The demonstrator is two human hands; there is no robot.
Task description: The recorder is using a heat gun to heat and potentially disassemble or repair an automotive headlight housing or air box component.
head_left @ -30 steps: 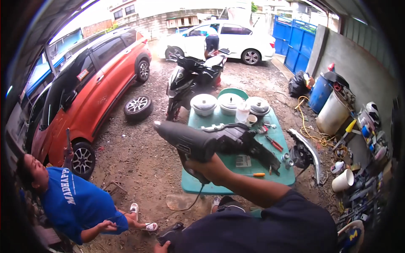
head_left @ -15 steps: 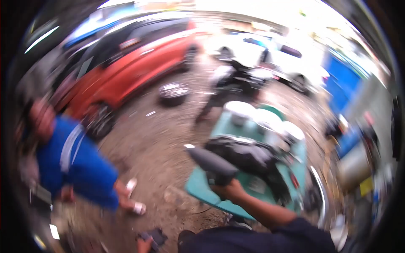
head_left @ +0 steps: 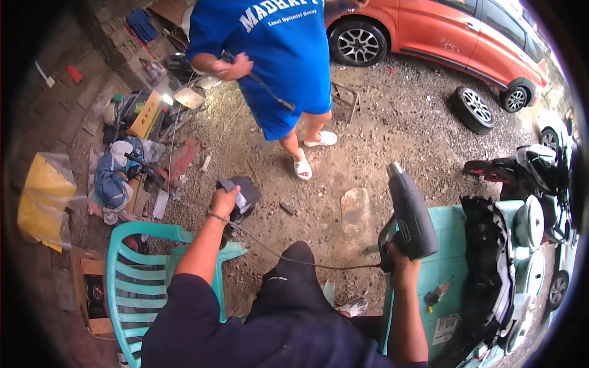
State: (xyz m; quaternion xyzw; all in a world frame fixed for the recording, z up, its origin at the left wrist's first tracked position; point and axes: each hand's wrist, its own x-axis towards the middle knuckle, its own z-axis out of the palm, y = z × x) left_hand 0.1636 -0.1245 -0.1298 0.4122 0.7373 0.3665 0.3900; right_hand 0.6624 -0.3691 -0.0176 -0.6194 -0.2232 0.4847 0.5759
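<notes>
My right hand (head_left: 405, 264) grips a dark grey heat gun (head_left: 412, 214) by its handle, over the edge of a green table (head_left: 445, 230). Its metal nozzle points away from me. From the handle a thin cord (head_left: 307, 264) runs across my lap to my left wrist. My left hand (head_left: 226, 202) is closed on a dark boxy thing with a grey flat piece (head_left: 246, 197), beside the back of a green plastic chair (head_left: 138, 267). What kind of thing it is, I cannot tell. A long black car part (head_left: 485, 257) with a silvery edge lies on the table.
A person in blue (head_left: 282, 55) stands ahead, holding a thin dark cord. White tubs (head_left: 531, 270) line the table's far right. Beyond are a loose wheel (head_left: 472, 110), a motorcycle (head_left: 534, 165) and an orange car (head_left: 435, 30). Bags and boxes clutter the left ground (head_left: 119, 178).
My view has swung left, and the blur has cleared. My left hand, low in the picture before, now shows fully with the dark thing. The heat gun stays in my right hand.
</notes>
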